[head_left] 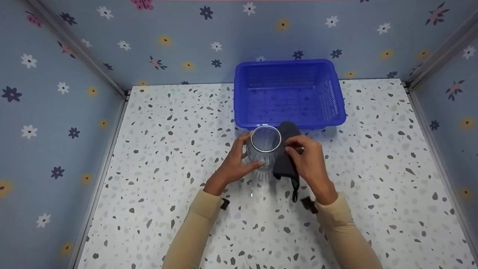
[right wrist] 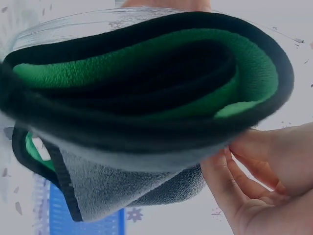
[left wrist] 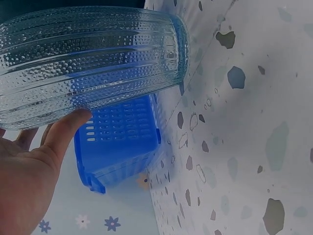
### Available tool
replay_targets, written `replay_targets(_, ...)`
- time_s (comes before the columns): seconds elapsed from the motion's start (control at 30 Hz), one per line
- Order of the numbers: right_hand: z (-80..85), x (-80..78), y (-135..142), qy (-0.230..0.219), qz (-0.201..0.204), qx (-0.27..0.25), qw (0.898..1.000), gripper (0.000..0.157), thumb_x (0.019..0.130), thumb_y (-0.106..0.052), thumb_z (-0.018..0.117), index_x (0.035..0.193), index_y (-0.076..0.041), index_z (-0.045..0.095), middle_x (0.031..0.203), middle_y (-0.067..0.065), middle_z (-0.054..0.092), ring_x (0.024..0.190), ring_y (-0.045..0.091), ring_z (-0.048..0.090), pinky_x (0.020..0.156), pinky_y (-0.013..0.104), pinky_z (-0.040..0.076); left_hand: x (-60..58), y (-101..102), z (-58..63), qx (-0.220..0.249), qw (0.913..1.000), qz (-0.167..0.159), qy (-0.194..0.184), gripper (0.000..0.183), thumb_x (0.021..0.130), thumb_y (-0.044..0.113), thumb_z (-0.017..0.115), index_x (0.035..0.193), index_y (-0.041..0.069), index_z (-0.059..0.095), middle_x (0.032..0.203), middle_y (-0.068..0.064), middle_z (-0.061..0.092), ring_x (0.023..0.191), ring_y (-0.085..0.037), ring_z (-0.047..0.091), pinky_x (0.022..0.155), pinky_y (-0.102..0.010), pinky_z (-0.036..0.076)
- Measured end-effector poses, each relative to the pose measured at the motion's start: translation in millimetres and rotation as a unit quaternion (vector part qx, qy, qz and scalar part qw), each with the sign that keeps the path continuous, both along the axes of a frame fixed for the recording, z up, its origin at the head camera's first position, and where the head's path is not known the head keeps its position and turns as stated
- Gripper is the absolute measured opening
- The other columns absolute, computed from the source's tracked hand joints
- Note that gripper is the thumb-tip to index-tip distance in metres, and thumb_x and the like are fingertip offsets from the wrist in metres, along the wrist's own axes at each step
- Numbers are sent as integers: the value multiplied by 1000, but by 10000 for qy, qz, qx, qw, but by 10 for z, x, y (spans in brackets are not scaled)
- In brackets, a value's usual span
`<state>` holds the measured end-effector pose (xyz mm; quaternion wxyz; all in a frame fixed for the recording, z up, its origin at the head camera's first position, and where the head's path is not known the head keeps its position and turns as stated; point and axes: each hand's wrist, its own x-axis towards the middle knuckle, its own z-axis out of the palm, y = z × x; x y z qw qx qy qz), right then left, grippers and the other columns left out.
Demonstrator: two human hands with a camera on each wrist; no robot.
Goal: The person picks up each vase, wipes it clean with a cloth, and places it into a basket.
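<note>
A clear ribbed glass vase (head_left: 262,156) stands mouth up in the middle of the table. My left hand (head_left: 235,162) holds it from the left, thumb in front and fingers behind; the left wrist view shows bumpy texture between the ribs of the vase (left wrist: 98,63) and its base by the table. Touching or close to its right side is a folded grey cloth (head_left: 284,166), with black edging and a green inner face in the right wrist view. My right hand (head_left: 312,157) pinches the cloth's right side between thumb and fingers. A black-edged loop dangles from its near end.
Behind the vase and cloth, a blue plastic basket (head_left: 280,101) with slotted sides sits against the flowered back wall (head_left: 186,45). Flowered panels also border the speckled table (head_left: 168,157) at left and right. Dark straps show at both cuffs.
</note>
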<state>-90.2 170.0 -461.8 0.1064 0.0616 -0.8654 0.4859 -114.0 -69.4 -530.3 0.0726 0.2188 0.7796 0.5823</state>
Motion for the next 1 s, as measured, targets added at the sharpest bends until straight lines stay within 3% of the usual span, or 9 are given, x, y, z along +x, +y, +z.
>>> replay_targets(0.27,-342,-21,25,-433,-25,31,9991,14,88,17,74,96,6,74,94,20,76,91,35,74,79,48,60,-4,-13,-1,12,9999,-21,-105,92,92,36,84,159,10,27,170,-22,20,148,-40,37,111,-59,48)
replay_targets(0.43,-631,-52,14,-585,3,211,9981,13,86,17,74,94,6,73,90,20,75,86,34,72,80,45,57,-7,-1,-1,14,9999,-46,-90,91,92,29,84,159,9,27,170,-22,20,149,-40,37,111,-58,48)
replay_targets(0.6,-817,-79,-10,-716,70,463,9963,12,86,16,75,92,6,73,87,21,73,82,34,69,76,45,55,4,11,6,-12,10000,-11,-81,90,92,24,85,159,10,27,170,-23,20,149,-41,37,110,-59,48)
replay_targets(0.8,-928,-101,-25,-768,75,630,9950,12,84,15,75,86,4,71,82,18,71,79,32,67,74,46,53,-2,17,7,-74,10000,-25,-47,91,91,23,85,160,11,26,170,-21,21,148,-40,38,110,-57,49)
replay_targets(1.0,-854,-89,-21,-847,33,613,9945,10,87,13,76,89,5,72,86,20,73,83,33,69,77,46,55,-10,11,-6,-24,10000,-32,-55,92,91,24,85,160,11,27,170,-20,21,147,-39,39,110,-56,48)
